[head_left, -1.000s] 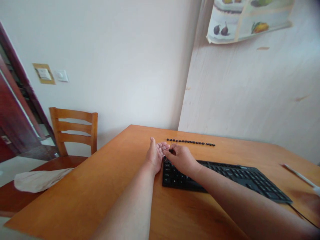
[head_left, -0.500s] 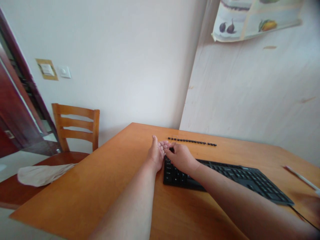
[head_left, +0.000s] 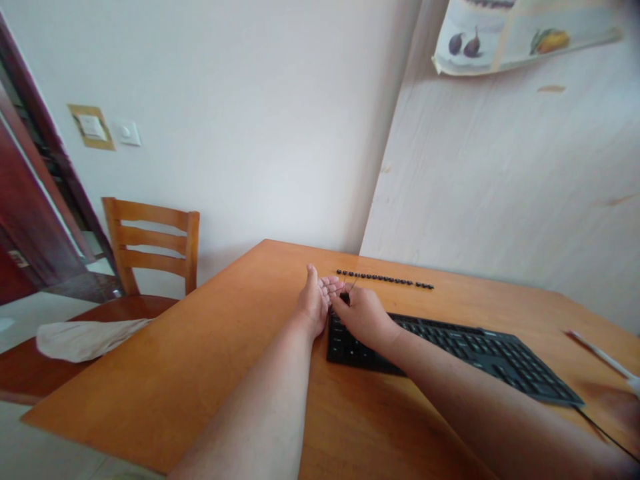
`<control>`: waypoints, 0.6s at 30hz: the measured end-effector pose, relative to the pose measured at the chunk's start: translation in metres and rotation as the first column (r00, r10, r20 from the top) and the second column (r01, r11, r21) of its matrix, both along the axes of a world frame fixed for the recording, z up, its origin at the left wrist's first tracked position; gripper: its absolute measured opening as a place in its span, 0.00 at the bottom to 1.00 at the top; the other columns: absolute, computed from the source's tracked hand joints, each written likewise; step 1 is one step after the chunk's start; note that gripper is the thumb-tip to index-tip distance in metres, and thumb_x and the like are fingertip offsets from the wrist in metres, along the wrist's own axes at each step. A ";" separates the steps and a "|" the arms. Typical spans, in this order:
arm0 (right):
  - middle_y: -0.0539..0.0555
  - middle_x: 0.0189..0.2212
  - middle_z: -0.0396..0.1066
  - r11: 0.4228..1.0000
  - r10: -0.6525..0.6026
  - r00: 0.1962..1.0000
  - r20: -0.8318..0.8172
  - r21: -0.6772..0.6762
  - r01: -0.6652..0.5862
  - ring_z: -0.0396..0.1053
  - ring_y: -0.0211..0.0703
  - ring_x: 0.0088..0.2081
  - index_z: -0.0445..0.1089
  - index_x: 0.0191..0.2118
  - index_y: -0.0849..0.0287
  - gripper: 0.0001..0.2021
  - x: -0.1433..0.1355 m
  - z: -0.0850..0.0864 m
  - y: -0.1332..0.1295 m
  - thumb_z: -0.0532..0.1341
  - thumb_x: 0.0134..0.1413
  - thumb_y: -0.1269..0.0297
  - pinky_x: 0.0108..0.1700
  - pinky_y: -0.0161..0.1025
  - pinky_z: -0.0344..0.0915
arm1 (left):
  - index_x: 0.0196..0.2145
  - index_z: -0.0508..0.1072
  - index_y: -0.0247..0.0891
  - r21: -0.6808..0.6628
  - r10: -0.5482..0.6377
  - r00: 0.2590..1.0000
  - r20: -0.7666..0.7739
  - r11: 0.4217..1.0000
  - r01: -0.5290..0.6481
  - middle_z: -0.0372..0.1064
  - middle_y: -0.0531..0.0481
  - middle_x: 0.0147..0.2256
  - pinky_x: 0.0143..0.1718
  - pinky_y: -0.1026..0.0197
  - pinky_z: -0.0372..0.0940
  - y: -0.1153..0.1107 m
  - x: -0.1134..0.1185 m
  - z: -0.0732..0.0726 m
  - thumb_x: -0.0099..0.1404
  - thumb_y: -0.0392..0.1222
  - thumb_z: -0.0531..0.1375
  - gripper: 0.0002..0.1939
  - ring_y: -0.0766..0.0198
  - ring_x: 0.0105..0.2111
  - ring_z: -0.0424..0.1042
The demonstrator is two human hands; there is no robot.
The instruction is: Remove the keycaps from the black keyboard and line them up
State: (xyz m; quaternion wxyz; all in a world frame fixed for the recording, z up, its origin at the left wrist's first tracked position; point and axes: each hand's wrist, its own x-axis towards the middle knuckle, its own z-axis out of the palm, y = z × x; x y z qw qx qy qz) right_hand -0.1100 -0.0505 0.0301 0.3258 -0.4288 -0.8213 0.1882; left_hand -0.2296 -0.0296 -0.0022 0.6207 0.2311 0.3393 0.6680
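Note:
My left hand (head_left: 314, 300) stands on edge at the left end of the black keyboard (head_left: 465, 360). Its thumb points up and its fingers stretch toward my right fingertips; the palm appears bare. Above the keyboard's upper left corner, my right hand (head_left: 367, 315) is closed in a pinch. Thin wire prongs (head_left: 354, 283) stick up past its fingers, like those of a wire keycap puller. The grip itself is mostly hidden, and a dark spot shows under the fingers. Beyond both hands lies a row of small black keycaps (head_left: 383, 277) on the wooden table.
The wooden table (head_left: 240, 347) reaches back to the wall. A slender pale stick (head_left: 600, 352) lies at the right, near the keyboard cable (head_left: 605, 433). At the left stands a wooden chair (head_left: 150, 237) with a white cloth (head_left: 85, 339) on its seat.
The view has shifted slightly, so the table and chair sit a little higher. Both hands keep nearly the same place, while the wire prongs over my right hand show more plainly and lean right.

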 end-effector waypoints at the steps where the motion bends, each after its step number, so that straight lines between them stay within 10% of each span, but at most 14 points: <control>1: 0.53 0.24 0.73 0.999 0.006 1.000 -0.012 -0.032 -0.006 0.70 0.41 0.26 0.70 0.34 0.58 0.09 0.000 -0.001 0.002 0.55 0.58 0.60 0.29 0.34 0.59 | 0.38 0.70 0.32 0.004 -0.001 1.000 -0.002 1.000 0.001 0.73 0.34 0.41 0.46 0.56 0.66 0.001 0.000 -0.001 0.63 0.69 0.42 0.36 0.52 0.45 0.72; 18: 0.51 0.27 0.75 0.993 0.012 0.994 -0.106 -0.112 -0.024 0.70 0.40 0.29 0.73 0.33 0.59 0.07 0.000 -0.010 0.011 0.58 0.52 0.64 0.32 0.34 0.61 | 0.39 0.72 0.32 0.002 -0.015 0.997 -0.081 1.000 0.015 0.74 0.41 0.33 0.35 0.60 0.66 -0.006 0.005 0.002 0.61 0.72 0.43 0.39 0.58 0.35 0.74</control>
